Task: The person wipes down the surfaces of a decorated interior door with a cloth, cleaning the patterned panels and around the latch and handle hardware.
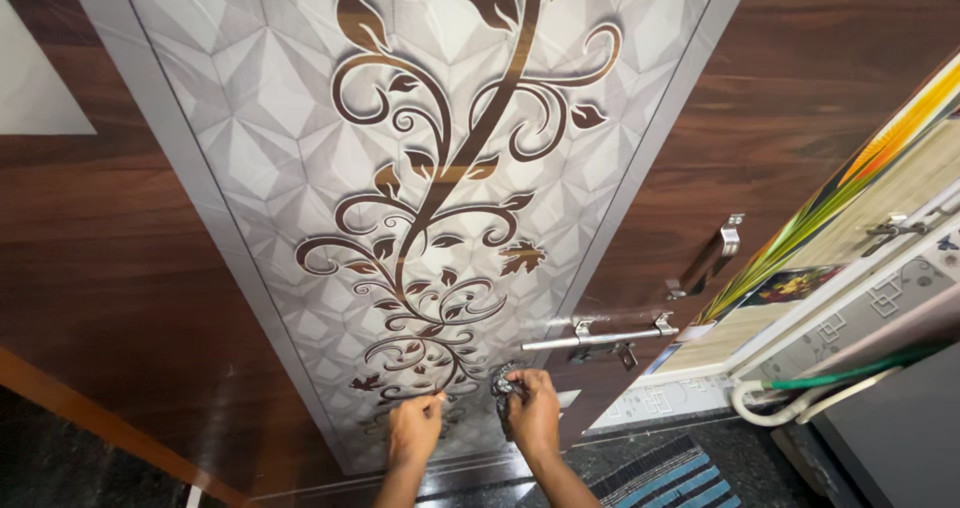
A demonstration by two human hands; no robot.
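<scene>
A tall wooden door (780, 98) carries a grey faceted panel (250, 138) with a brown vine and leaf pattern. My right hand (533, 413) presses a crumpled grey cloth (503, 383) against the lower part of that panel. Beside it, my left hand (414, 429) rests its fingertips on the panel, thumb and forefinger pinched together; I cannot see anything in it. Both hands sit low on the door, near the floor.
A metal sliding bolt (598, 339) and a metal pull handle (708, 258) are fixed on the door to the right of my hands. A colourful patterned surface (860, 228) and a green-and-white hose (800, 393) stand at the right. A striped blue mat (670, 478) lies on the dark floor.
</scene>
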